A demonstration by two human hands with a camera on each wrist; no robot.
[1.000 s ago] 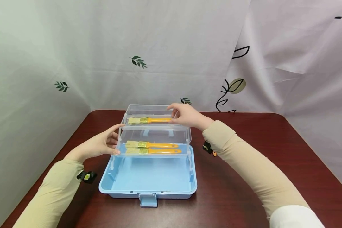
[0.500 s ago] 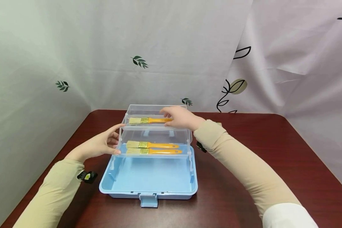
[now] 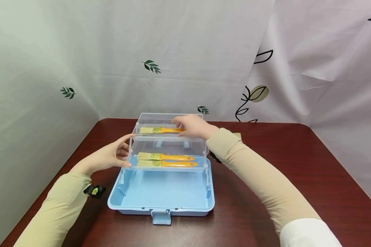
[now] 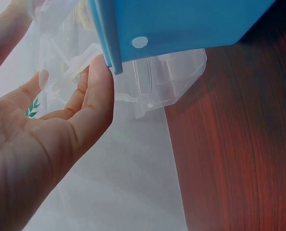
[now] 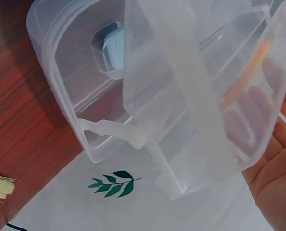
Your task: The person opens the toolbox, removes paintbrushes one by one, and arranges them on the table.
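From the head view, the blue box [image 3: 160, 192] sits open on the red table [image 3: 296, 164]; three brushes already lie in its clear trays, and the bottom is bare. The right hand [image 3: 193, 126] pinches the top brush [image 3: 160, 130]. The left hand [image 3: 111, 156] rests flat on the lower tray's [image 3: 167, 152] side. The left wrist view shows straight fingers [image 4: 97, 91] touching the box edge, with free table beside. The right wrist view shows the clear trays [image 5: 181, 96] close up, its fingers blurred behind the plastic.

Readable text: none | labels, brands, numbers: none legible on storage box [image 3: 160, 192], brushes [image 3: 164, 160] or curtain [image 3: 185, 51] | curtain print: leaf motifs only
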